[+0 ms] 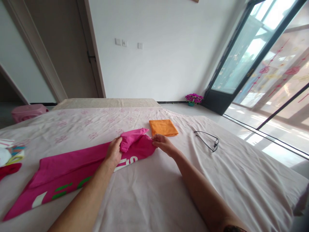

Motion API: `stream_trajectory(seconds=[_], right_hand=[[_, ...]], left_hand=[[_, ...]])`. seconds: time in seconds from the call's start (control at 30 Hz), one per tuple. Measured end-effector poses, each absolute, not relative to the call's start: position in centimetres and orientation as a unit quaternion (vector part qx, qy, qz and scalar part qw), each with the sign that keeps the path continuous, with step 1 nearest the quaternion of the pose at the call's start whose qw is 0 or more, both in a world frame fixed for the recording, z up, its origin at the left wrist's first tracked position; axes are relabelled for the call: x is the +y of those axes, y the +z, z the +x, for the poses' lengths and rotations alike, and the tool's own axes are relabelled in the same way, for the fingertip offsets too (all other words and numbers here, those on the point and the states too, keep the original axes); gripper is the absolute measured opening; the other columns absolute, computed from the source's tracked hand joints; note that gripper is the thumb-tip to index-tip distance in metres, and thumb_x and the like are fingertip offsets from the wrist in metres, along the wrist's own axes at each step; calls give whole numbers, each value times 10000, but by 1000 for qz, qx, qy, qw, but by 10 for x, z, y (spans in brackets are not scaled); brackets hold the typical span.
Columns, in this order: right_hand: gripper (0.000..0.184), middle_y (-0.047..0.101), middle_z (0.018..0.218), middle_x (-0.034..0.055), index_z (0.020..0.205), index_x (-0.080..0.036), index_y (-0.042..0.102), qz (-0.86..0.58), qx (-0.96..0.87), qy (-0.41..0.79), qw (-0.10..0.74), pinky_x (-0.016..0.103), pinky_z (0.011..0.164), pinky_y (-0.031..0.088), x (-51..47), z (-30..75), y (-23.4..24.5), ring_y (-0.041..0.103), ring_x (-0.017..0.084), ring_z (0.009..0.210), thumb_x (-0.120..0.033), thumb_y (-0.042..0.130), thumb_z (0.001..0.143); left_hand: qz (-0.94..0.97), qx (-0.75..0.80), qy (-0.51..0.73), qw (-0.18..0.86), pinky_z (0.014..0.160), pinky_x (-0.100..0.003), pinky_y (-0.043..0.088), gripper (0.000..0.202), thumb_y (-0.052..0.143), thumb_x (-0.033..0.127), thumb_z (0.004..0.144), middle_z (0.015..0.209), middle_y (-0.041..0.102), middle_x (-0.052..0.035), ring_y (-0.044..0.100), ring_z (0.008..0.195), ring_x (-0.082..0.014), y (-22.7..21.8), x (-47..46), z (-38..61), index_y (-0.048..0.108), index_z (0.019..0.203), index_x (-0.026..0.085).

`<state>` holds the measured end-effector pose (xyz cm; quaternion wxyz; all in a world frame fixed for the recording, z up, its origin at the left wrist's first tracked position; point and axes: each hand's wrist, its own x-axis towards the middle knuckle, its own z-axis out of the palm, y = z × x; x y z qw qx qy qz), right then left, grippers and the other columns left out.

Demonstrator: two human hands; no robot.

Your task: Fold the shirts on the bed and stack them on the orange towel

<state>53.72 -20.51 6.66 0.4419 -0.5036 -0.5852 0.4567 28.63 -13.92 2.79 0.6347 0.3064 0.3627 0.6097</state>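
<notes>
A magenta T-shirt (74, 161) with white and green lettering lies lengthwise, doubled over, on the pale bed sheet (145, 193). My left hand (114, 152) is closed on a turned-over part of it, a lighter pink sleeve-like flap. At the shirt's right end, my right hand (164, 144) pinches the edge between thumb and fingers. Just beyond that hand lies an orange cloth (163, 127), folded into a flat rectangle. My left forearm covers part of the lettering.
Black-framed glasses (214, 145) rest on the sheet at the right. Several coloured clothes (12, 156) lie at the left edge. Past the bed are a pink stool (29, 111), a pot of purple flowers (193, 98) and a glass door (251, 64).
</notes>
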Motion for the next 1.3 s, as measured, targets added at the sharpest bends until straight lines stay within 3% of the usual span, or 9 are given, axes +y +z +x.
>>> stream_trajectory(seconds=[0.13,0.3,0.47,0.63,0.87,1.0,1.13,1.3], right_hand=[[463,527,685,-56,1116,-170,637,-481,-556,501,456,195,488,301,-205,537,65,421,73,544,-221,644,656],[586,583,734,-47,1240,-192,634,-472,-553,507,464,187,491,268,-208,536,65,405,58,544,-191,639,654],[558,682,813,8,1230,-175,620,-521,-503,513,461,205,539,354,-205,534,55,546,103,620,-210,678,675],[608,726,934,46,1213,-172,623,-592,-537,395,452,223,554,401,-200,534,42,594,133,663,-105,560,612],[475,712,799,17,1007,-176,698,-470,-609,428,473,264,662,464,-204,531,49,635,163,728,-141,498,577],[559,711,853,27,1179,-170,635,-469,-602,454,459,263,657,462,-205,530,49,633,154,720,-155,565,625],[613,703,916,41,1306,-162,575,-558,-607,389,412,233,624,437,-206,534,51,599,136,713,-184,630,696],[380,676,805,15,1049,-156,712,-605,-639,350,321,210,571,380,-210,536,61,555,122,664,-146,594,688]], left_hand=[[268,355,607,658,662,-228,535,174,724,239,702,763,722,4,674,711,-107,30,-136,285,669,835,141],[213,350,608,680,662,-228,568,44,617,140,809,773,725,-15,686,702,-104,34,-135,283,660,804,134],[156,344,608,699,669,-203,579,143,542,75,875,764,723,-20,684,688,-86,44,-137,281,658,808,124],[105,343,605,710,646,-183,574,174,507,62,904,771,728,-25,688,675,-81,53,-141,278,666,864,118],[78,334,599,723,628,-174,570,209,472,53,921,727,718,-19,679,632,-77,58,-143,277,674,894,101],[75,327,597,728,621,-177,569,204,481,48,914,747,726,-29,682,628,-82,58,-144,277,678,895,98],[73,317,598,733,627,-180,571,209,483,44,910,750,730,-33,686,633,-87,57,-143,276,684,921,97],[69,298,604,736,653,-201,584,231,468,83,932,757,738,-34,697,669,-101,59,-142,271,690,986,110]])
